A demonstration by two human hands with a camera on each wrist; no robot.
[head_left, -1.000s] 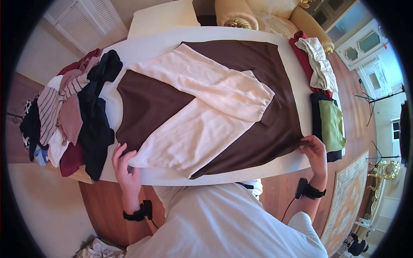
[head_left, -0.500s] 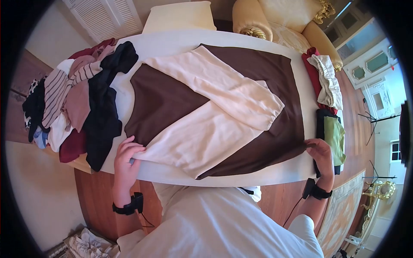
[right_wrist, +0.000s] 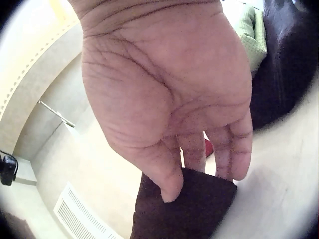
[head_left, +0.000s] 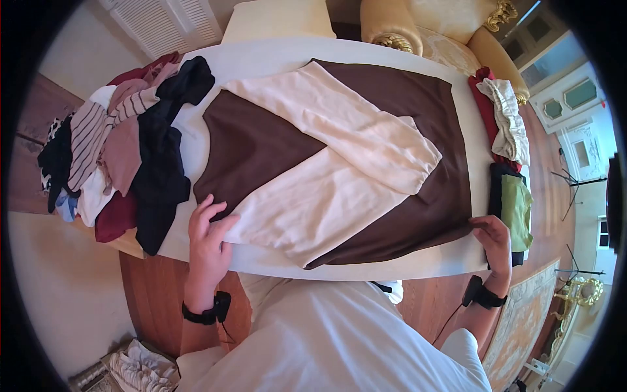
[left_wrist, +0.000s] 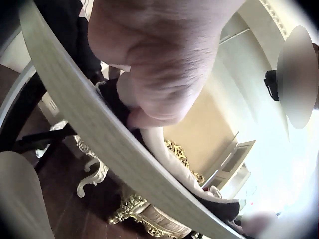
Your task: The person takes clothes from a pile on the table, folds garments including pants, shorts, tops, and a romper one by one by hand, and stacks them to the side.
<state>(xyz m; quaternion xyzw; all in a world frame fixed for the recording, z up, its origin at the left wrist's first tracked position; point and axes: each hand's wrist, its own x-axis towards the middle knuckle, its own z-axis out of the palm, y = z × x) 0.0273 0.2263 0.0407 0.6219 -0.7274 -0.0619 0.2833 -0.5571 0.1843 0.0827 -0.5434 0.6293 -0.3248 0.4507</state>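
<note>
A brown long-sleeved top (head_left: 255, 144) with cream sleeves (head_left: 326, 189) lies flat on the white table (head_left: 261, 55). Its sleeves are folded inward and cross over the body, gathered cuffs toward the hem. My left hand (head_left: 210, 245) is at the near shoulder corner, fingers spread on the brown fabric and thumb by the cream sleeve. At the near hem corner my right hand (head_left: 494, 242) pinches the brown cloth between thumb and fingers. The right wrist view shows that dark corner (right_wrist: 194, 204) below the thumb. In the left wrist view, my left hand (left_wrist: 154, 64) partly hides the cloth.
A loose heap of clothes (head_left: 121, 144) covers the table's left end. Along the right edge lie a folded white garment (head_left: 509, 124) on red cloth and a green one (head_left: 517, 215) on black cloth. Beyond the table stands a gold-trimmed armchair (head_left: 392, 23).
My left hand's fingers have spread wider at the shoulder corner. My right hand keeps its pinch on the hem corner. The head view has shifted; the top lies the same.
</note>
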